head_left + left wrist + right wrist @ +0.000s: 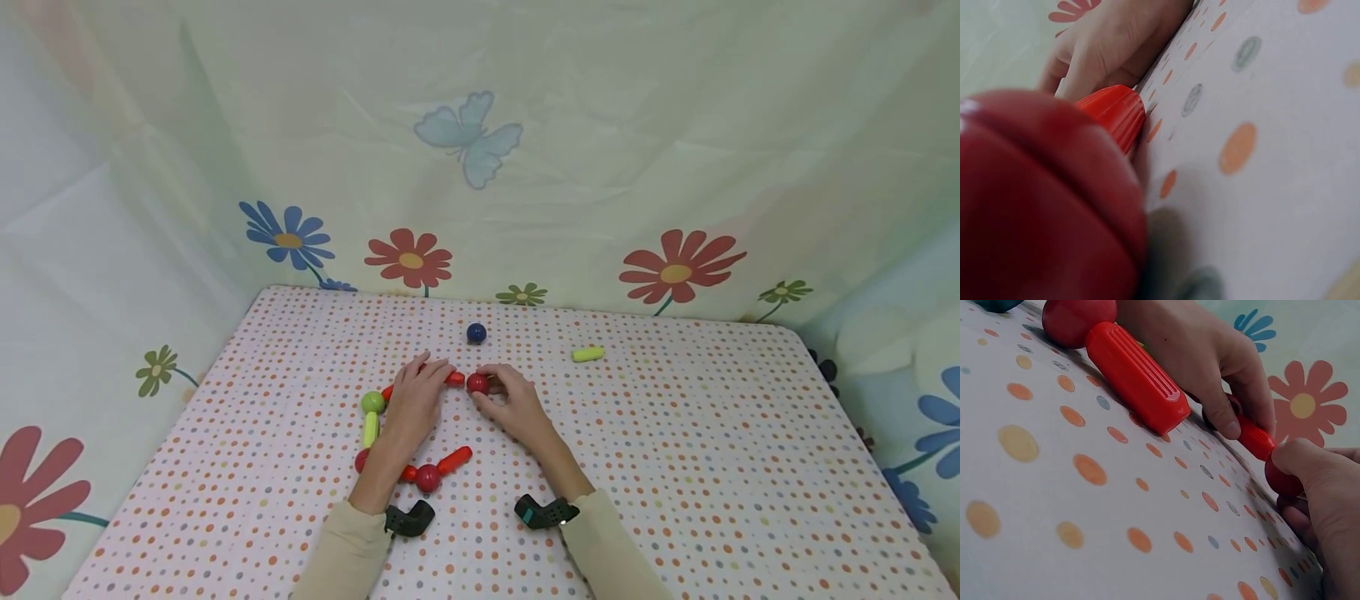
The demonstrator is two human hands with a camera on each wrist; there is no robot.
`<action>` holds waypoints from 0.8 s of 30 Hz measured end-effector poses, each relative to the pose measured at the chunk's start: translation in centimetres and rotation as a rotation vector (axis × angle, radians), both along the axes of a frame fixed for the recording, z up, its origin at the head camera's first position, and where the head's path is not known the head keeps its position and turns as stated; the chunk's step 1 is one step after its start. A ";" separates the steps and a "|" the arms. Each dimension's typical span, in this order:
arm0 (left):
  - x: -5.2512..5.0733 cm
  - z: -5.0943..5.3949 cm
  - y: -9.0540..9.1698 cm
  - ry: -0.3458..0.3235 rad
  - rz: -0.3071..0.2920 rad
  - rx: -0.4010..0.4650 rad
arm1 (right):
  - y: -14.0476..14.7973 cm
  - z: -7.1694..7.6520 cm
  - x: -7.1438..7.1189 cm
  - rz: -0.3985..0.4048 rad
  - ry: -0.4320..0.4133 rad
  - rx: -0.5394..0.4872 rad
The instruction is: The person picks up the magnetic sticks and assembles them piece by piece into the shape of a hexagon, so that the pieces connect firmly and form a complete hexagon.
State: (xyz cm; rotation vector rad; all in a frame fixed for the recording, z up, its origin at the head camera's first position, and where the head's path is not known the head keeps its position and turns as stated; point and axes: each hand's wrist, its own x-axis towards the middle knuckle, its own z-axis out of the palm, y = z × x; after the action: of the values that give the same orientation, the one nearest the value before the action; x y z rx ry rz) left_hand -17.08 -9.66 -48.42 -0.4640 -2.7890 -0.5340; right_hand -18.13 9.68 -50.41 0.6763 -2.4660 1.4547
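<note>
My left hand [416,402] grips the far part of a chain of toy sticks and balls. In the right wrist view its thumb and fingers are around a dark ball [1235,403], mostly hidden, at one end of a red stick [1255,439]. My right hand [517,406] pinches a red ball [477,383] between thumb and fingers, right at that stick's free end; whether they touch I cannot tell. The chain runs on through a green ball [372,402], a yellow-green stick [371,430], and another red ball [428,478] to a red stick [454,460] at the near end.
Beyond the hands a dark blue ball [476,333] lies on the dotted tabletop [675,467]. Farther right is a loose yellow-green stick [588,354]. Several dark round pieces [827,370] show past the table's right edge. A flowered curtain [570,208] stands behind the table.
</note>
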 end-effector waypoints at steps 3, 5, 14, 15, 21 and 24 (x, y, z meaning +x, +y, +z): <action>0.0 -0.1 0.0 0.003 -0.011 -0.016 | 0.0 -0.1 -0.1 0.004 0.001 0.006; 0.0 -0.1 0.1 0.010 -0.028 -0.029 | 0.0 -0.1 -0.1 0.007 -0.002 0.010; 0.0 -0.3 0.4 0.051 -0.124 -0.078 | 0.1 0.1 0.0 0.026 -0.020 0.012; 0.0 -0.3 0.5 0.053 -0.132 -0.074 | 0.1 0.1 0.0 0.032 -0.029 0.007; 0.0 -0.2 0.4 0.072 -0.154 -0.059 | -0.1 1.3 0.4 0.058 -0.086 -0.062; -0.1 -0.1 0.4 0.066 -0.163 -0.053 | -0.1 1.4 0.4 0.066 -0.096 -0.098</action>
State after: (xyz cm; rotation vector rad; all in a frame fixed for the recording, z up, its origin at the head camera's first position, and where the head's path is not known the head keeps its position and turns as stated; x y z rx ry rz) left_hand -17.14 -9.22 -48.48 -0.7114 -2.7226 -0.4704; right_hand -17.71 9.56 -48.98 0.6894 -2.4449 1.6571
